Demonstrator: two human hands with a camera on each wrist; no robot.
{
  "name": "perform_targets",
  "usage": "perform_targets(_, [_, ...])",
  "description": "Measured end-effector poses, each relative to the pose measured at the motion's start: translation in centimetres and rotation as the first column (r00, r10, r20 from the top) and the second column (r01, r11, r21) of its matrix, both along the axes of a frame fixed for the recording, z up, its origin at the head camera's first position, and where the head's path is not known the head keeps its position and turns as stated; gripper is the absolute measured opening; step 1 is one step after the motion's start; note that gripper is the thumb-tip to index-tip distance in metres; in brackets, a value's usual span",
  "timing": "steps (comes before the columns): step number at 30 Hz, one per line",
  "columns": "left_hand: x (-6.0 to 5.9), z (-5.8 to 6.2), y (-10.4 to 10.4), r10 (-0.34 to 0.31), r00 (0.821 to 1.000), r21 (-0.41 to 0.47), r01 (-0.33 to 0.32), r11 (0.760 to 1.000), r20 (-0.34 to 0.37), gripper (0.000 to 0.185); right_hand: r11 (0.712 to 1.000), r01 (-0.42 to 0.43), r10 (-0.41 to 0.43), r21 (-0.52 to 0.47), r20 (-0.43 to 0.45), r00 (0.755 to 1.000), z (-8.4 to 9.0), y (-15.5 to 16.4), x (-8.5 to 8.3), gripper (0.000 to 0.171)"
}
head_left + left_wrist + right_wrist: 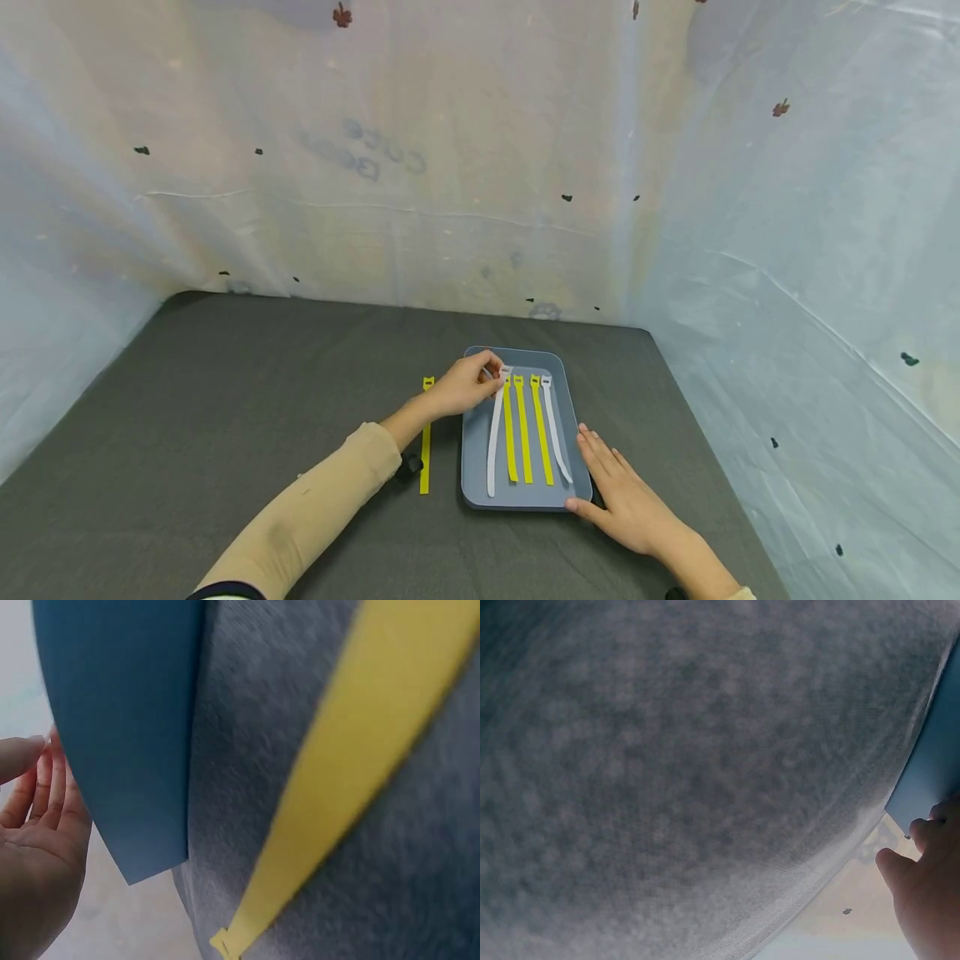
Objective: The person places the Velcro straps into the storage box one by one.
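A blue-grey tray [476,492] lies on the dark cloth. In it three yellow cable ties [523,433] lie side by side, with a white cable tie [555,429] to their right. My left hand [465,383] reaches over the tray's left rim and pinches the head of another white cable tie [493,450] between thumb and finger. That tie's tail stretches toward the near end of the tray. Against the tray's right near corner rests my right hand [626,500], its fingers fairly straight along the rim.
One more yellow cable tie [425,458] lies on the cloth [225,417] left of the tray, partly under my left forearm. In the left wrist view this yellow tie [322,787] runs beside the tray's outer wall [127,735]. Translucent sheeting [450,167] surrounds the cloth-covered surface.
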State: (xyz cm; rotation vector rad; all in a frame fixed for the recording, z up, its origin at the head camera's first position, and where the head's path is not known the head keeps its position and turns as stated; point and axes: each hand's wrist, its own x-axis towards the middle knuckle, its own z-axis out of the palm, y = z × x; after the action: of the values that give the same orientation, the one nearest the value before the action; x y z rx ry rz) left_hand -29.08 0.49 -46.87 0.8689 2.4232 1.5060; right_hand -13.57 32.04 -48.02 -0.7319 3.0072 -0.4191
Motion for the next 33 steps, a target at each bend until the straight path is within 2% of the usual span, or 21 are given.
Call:
perform_targets(5, [-0.3,-0.1,-0.1,-0.031,0.997,-0.058,0.027,0.998,-0.065,0.023,1.000,0.000,0.000,0.006,0.006,1.000,0.1,0.0,-0.1,0.096])
perform_targets(12, [-0.9,-0.4,0.0,-0.046,0.986,-0.179,0.018,0.984,-0.158,0.024,1.000,0.004,-0.004,0.001,0.009,1.000,0.1,-0.1,-0.1,0.095])
perform_targets(17, [-1.2,-0.4,0.1,-0.053,0.974,-0.281,-0.012,0.960,-0.221,0.024,1.000,0.005,-0.005,0.000,0.001,1.000,0.0,-0.1,0.0,0.095])
perform_targets(23, [-1.8,-0.7,0.2,-0.068,0.941,-0.385,-0.069,0.920,-0.331,0.026,1.000,0.001,-0.001,0.010,-0.005,1.000,0.0,-0.1,0.0,0.095])
perform_targets(30, [-2.4,-0.7,0.1,-0.101,0.929,-0.438,-0.069,0.896,-0.355,0.024,1.000,-0.002,0.002,0.005,0.005,1.000,0.1,-0.1,-0.1,0.095])
perform_targets(33, [-2.7,-0.8,0.2,-0.117,0.918,-0.481,-0.088,0.872,-0.380,0.023,1.000,-0.003,0.003,0.006,0.006,1.000,0.1,-0.1,0.0,0.095])
